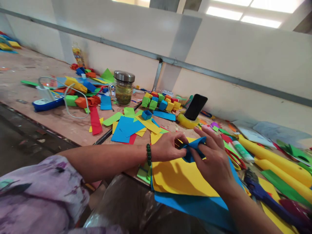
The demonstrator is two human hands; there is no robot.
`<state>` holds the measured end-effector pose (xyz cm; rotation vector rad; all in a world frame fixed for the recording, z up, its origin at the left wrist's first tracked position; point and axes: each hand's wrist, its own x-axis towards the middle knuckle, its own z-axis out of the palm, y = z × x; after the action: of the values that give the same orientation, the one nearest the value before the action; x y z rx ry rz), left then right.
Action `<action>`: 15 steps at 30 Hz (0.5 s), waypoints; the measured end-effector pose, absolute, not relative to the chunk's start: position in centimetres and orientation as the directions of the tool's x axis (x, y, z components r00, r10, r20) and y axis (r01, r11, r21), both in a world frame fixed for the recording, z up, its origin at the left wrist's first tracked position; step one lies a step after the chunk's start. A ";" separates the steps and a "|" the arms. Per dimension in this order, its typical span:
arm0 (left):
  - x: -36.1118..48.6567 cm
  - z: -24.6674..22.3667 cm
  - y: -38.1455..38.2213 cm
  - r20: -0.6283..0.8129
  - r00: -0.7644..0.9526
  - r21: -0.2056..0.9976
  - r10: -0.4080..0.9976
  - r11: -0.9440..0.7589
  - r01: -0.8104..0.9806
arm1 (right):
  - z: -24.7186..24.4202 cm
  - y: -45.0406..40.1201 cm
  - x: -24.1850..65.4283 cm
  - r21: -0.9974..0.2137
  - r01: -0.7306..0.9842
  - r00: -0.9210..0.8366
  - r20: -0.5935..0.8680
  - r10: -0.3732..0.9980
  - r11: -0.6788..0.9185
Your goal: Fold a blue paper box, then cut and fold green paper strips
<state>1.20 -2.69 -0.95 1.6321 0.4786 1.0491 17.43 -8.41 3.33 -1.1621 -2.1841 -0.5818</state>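
Note:
Between my hands, above a stack of yellow sheets (180, 180), is a small folded blue piece (195, 151). My left hand (170, 147), with a dark green bead bracelet at the wrist, pinches its left side between thumb and fingers. On the right side, my right hand (213, 154) grips the same piece, its thumb and fingers against the blue surface. Larger blue sheets (192, 206) lie under the yellow ones. Just beyond my hands sits a small open blue box (146, 114), near loose blue, yellow and green cut pieces.
Coloured cubes (162, 102) stand at the back beside a lidded glass jar (123, 89). A phone (195, 107) leans on a yellow holder. At the right lie a glue stick (242, 151), blue-handled pliers (265, 198) and yellow rolls (275, 159). A glue gun (47, 100) is left.

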 end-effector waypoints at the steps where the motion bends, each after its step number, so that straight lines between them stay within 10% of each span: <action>1: 1.3 -1.1 -2.7 0.398 0.524 0.917 0.753 -0.335 -0.214 | 3.3 -8.4 17.4 0.104 0.847 -0.443 0.680 0.584 0.521; 15: 0.4 -0.2 -3.5 0.602 0.520 0.783 0.606 -0.574 -0.239 | 3.3 -9.6 17.9 0.405 0.787 -0.561 0.784 0.265 0.466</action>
<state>0.38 -3.50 -0.15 1.8579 0.3031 1.1753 17.87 -9.62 3.28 -0.8706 -2.0665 -1.0340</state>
